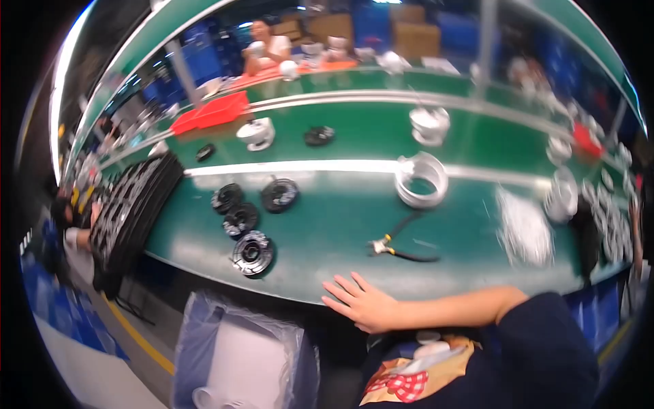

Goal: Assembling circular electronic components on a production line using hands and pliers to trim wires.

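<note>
My right hand point(361, 305) lies at the near edge of the green table point(327, 238), its fingers spread and holding nothing. The forearm comes in from the right, across my front. Just beyond the fingers is a pair of pliers point(383, 245) with dark handles and yellow accents, its handles spread apart. A white ring-shaped housing point(403, 187) stands farther back. To the left lie several round black parts: a shiny one point(253, 253) close to the edge, others point(240, 219) point(280, 195) behind it. My left hand is out of view.
A bundle of thin whitish strips point(524, 228) lies at right. Stacked black trays point(139, 204) stand at the left end. Below the edge is a plastic-lined bin point(300, 354). White housings point(429, 124) sit on the green belt point(361, 133) behind; a person point(262, 48) works beyond it.
</note>
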The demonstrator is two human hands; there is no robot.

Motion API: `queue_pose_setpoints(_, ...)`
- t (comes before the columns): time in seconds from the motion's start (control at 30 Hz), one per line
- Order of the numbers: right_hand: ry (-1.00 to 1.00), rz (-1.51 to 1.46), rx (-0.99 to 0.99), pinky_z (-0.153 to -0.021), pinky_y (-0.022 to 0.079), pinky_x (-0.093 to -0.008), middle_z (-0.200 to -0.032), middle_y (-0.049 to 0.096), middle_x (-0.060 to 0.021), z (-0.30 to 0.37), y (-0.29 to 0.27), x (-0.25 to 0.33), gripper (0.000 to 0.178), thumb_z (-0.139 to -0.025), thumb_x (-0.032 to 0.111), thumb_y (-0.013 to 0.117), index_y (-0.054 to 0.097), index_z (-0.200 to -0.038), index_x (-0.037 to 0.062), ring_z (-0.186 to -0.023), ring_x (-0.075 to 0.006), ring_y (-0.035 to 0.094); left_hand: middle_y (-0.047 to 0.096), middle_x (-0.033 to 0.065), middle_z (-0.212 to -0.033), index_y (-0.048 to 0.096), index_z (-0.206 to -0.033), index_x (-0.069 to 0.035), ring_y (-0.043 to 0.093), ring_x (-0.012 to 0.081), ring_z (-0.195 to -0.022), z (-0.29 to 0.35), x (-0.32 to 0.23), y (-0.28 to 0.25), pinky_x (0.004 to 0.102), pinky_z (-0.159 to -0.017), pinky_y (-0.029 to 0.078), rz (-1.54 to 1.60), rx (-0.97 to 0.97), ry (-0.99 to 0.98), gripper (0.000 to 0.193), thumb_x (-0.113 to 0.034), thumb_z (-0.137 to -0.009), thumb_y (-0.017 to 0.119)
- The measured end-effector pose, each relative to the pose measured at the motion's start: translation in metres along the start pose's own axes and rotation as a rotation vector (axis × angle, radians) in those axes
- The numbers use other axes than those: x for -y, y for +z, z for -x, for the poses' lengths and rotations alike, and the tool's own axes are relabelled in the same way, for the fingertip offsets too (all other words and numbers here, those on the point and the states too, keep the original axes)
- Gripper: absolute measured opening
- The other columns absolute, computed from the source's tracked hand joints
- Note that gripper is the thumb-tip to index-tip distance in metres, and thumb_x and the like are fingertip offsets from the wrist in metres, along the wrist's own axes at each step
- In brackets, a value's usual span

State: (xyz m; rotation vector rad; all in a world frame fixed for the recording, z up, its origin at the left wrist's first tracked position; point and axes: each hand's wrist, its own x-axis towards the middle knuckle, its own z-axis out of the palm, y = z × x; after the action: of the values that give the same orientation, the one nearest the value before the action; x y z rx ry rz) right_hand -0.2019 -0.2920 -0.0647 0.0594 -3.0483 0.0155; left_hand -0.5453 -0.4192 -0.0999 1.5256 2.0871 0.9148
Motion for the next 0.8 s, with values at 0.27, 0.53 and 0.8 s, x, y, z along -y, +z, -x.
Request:
queue_pose_setpoints(0.27, -0.073, -0.621, -0.32, -0.1, 0.019, -0.0523, -0.135, 0.017, -0.0242, 0.039, 0.006, 0.02, 0.069, -0.062, 0.023, 0.068, 0.037, -0.119, 0.0004, -0.125, -0.0403, 0.018, 0.055, 0.0196, -0.103, 0.037, -0.122, 0.003, 0.053, 0.0273, -0.1, -0.033, -0.22, 0.089, 0.041, -0.086, 0.041, 0.445, 0.429, 0.222, 0.091, -0.04, -0.052, 0.075)
queue_pose_setpoints(0.53, 0.203, -1.279, -0.765, -0.101, 0.019, -0.0418, -0.138, 0.021, -0.0163, 0.139, -0.044, -0.028, 0.07, -0.075, 0.042, 0.058, 0.032, -0.13, 0.0077, -0.127, -0.0306, 0.022, 0.057, 0.0182, -0.099, 0.036, -0.124, 0.003, 0.054, 0.0264, -0.097, -0.007, -0.34, 0.151, 0.0418, -0.084, 0.042, 0.999, 0.597, 0.169, 0.092, -0.038, -0.052, 0.076)
queue_pose_setpoints(0.8, 0.488, -1.328, -1.693, -0.097, 0.03, -0.0369, -0.135, 0.024, -0.0093, 0.314, -0.08, -0.043, 0.103, -0.064, 0.059, 0.062, 0.013, -0.134, 0.0019, -0.121, -0.0211, 0.03, 0.036, -0.0021, -0.062, 0.046, -0.103, -0.006, 0.043, 0.0111, -0.058, -0.106, -0.467, 0.327, 0.0354, -0.074, 0.043, 1.491, 1.636, -0.095, 0.036, -0.027, -0.076, 0.056)
